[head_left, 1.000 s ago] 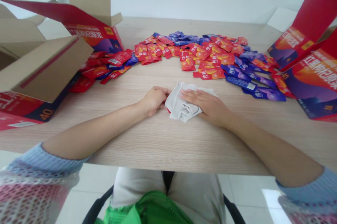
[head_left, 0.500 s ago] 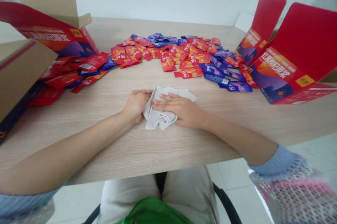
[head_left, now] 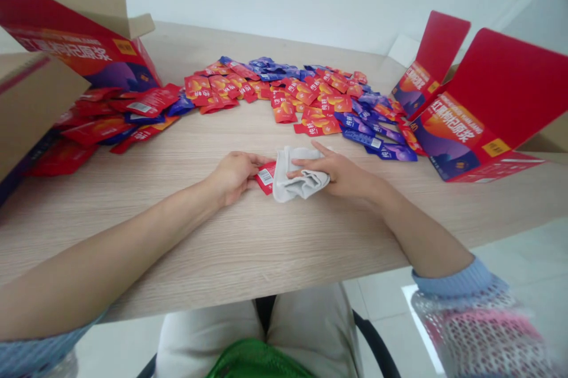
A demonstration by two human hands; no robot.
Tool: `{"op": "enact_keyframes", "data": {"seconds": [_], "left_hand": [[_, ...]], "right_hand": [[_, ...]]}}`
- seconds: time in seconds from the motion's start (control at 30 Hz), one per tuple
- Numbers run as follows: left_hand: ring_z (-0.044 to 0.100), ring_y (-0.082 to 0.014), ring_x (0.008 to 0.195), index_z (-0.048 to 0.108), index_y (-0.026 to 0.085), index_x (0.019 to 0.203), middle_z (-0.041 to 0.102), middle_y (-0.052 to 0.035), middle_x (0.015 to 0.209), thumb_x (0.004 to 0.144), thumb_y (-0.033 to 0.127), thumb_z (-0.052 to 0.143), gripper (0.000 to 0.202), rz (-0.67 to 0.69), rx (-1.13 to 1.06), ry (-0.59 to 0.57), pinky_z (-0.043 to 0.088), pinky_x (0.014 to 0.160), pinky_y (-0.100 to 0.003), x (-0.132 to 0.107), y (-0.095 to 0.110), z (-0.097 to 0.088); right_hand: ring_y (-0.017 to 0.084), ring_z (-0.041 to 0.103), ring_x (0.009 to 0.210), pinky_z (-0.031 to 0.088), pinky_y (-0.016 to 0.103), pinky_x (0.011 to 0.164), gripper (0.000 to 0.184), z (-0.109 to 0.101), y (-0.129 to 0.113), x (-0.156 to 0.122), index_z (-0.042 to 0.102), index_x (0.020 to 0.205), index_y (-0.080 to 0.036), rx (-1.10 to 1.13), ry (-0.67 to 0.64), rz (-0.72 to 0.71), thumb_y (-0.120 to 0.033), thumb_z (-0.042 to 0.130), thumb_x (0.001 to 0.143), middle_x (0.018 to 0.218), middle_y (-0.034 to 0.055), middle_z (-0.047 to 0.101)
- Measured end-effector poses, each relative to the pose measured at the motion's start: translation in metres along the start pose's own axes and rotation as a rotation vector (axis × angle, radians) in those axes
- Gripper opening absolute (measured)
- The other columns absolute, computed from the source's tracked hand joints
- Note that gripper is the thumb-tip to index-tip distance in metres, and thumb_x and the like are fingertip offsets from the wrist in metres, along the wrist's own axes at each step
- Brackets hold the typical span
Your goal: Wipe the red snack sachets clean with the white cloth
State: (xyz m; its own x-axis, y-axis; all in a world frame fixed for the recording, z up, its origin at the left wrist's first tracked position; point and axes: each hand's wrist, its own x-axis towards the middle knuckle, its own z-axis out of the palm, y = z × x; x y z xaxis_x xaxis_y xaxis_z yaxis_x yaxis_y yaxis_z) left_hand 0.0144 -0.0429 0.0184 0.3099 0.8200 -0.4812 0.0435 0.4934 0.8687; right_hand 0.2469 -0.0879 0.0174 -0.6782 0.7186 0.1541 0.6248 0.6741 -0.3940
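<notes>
My left hand (head_left: pixel 236 175) pinches the left end of a small red sachet (head_left: pixel 267 178) lying on the table. A white barcode label shows on the sachet's near face. Its right part is covered by a pale grey cloth (head_left: pixel 288 180), folded and crumpled. My right hand (head_left: pixel 341 172) grips this cloth, with fingers over its top and the index finger stretched out. Beyond both hands, red and purple sachets (head_left: pixel 319 100) lie in a loose pile across the table.
More red sachets (head_left: pixel 89 129) are heaped at the left beside an open red carton (head_left: pixel 119 64). A brown carton flap (head_left: pixel 35 100) juts in at the left edge. Open red cartons (head_left: pixel 461 135) stand at the right. The wooden table's (head_left: pixel 248 259) front edge is near my lap.
My right hand has moved the cloth to the right and bunched it up. The red sachet under it has come into view, held at its left end by my left hand.
</notes>
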Motion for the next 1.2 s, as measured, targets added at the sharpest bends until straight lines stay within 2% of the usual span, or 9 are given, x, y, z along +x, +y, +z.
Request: {"op": "enact_keyframes", "data": {"seconds": [0.2,0.37,0.47,0.53,0.67,0.77,0.93,1.1,1.2], "left_hand": [[0.068,-0.0169,0.062,0.070,0.002,0.085,0.073,-0.0139,0.079,0.064,-0.011,0.042,0.037,0.016,-0.016,-0.048,0.055,0.059,-0.026,0.003,-0.004,-0.002],[0.065,-0.0181,0.054,0.071,0.005,0.075,0.070,-0.0096,0.063,0.064,-0.003,0.040,0.034,0.139,0.023,0.050,0.052,0.053,-0.027,0.003,-0.016,0.004],[0.063,-0.0182,0.052,0.072,0.005,0.069,0.067,-0.0090,0.059,0.067,0.002,0.043,0.029,0.173,0.037,0.103,0.049,0.052,-0.027,0.008,-0.025,0.005],[0.064,-0.0186,0.053,0.073,0.005,0.068,0.067,-0.0088,0.058,0.069,0.004,0.046,0.027,0.194,0.028,0.128,0.049,0.053,-0.027,0.014,-0.028,0.003],[0.063,-0.0182,0.054,0.073,0.006,0.068,0.065,-0.0067,0.055,0.069,0.009,0.052,0.021,0.209,-0.027,0.115,0.048,0.054,-0.025,0.021,-0.033,0.002],[0.062,-0.0168,0.053,0.072,0.008,0.069,0.063,-0.0043,0.052,0.071,0.009,0.050,0.022,0.188,-0.069,0.060,0.047,0.053,-0.024,0.024,-0.036,0.004],[0.061,-0.0150,0.049,0.072,0.009,0.072,0.064,-0.0047,0.054,0.070,0.002,0.043,0.030,0.118,-0.079,-0.052,0.049,0.053,-0.024,0.021,-0.025,-0.002],[0.069,-0.0174,0.064,0.073,0.007,0.080,0.073,-0.0107,0.074,0.058,-0.009,0.044,0.040,-0.010,-0.098,-0.278,0.056,0.064,-0.028,0.012,-0.012,-0.018],[0.069,-0.0170,0.066,0.073,0.007,0.084,0.074,-0.0113,0.077,0.061,-0.010,0.047,0.038,-0.011,-0.120,-0.306,0.057,0.064,-0.026,0.011,-0.011,-0.024]], "right_hand": [[0.026,0.067,0.100,0.044,0.042,0.099,0.028,-0.008,0.024,-0.006,0.073,0.104,-0.027,0.083,-0.012,0.224,-0.023,0.059,0.080,0.104,-0.0033,0.074],[0.025,0.069,0.083,0.050,0.033,0.071,0.025,-0.014,0.049,-0.029,0.073,0.097,-0.021,-0.033,0.040,0.358,-0.034,0.057,0.084,0.095,0.0049,0.075],[0.029,0.068,0.075,0.049,0.038,0.066,0.025,-0.010,0.068,-0.036,0.074,0.099,-0.024,-0.267,0.222,0.556,-0.031,0.062,0.078,0.082,0.0074,0.074],[0.032,0.068,0.078,0.051,0.043,0.066,0.027,-0.004,0.067,-0.032,0.073,0.099,-0.026,-0.198,0.334,0.617,-0.038,0.065,0.076,0.084,0.0064,0.074],[0.033,0.066,0.098,0.052,0.049,0.084,0.038,0.016,0.019,-0.011,0.069,0.108,-0.020,0.009,0.690,0.597,-0.048,0.054,0.086,0.107,0.0096,0.072],[0.034,0.067,0.096,0.052,0.051,0.086,0.035,0.038,-0.020,0.005,0.071,0.102,-0.017,0.037,0.434,0.469,-0.044,0.051,0.089,0.103,0.0104,0.073],[0.026,0.034,0.140,0.022,0.051,0.116,0.055,0.050,-0.026,0.017,0.041,0.145,-0.025,0.021,0.131,0.008,-0.029,0.049,0.090,0.150,0.0044,0.042],[0.024,0.044,0.134,0.027,0.049,0.115,0.049,0.036,0.014,0.013,0.048,0.140,-0.029,0.114,0.142,0.023,-0.036,0.050,0.092,0.143,0.0030,0.050],[0.026,0.053,0.126,0.033,0.050,0.112,0.045,0.032,0.029,0.012,0.056,0.133,-0.030,0.047,0.173,0.134,-0.034,0.054,0.089,0.135,0.0025,0.058]]}}
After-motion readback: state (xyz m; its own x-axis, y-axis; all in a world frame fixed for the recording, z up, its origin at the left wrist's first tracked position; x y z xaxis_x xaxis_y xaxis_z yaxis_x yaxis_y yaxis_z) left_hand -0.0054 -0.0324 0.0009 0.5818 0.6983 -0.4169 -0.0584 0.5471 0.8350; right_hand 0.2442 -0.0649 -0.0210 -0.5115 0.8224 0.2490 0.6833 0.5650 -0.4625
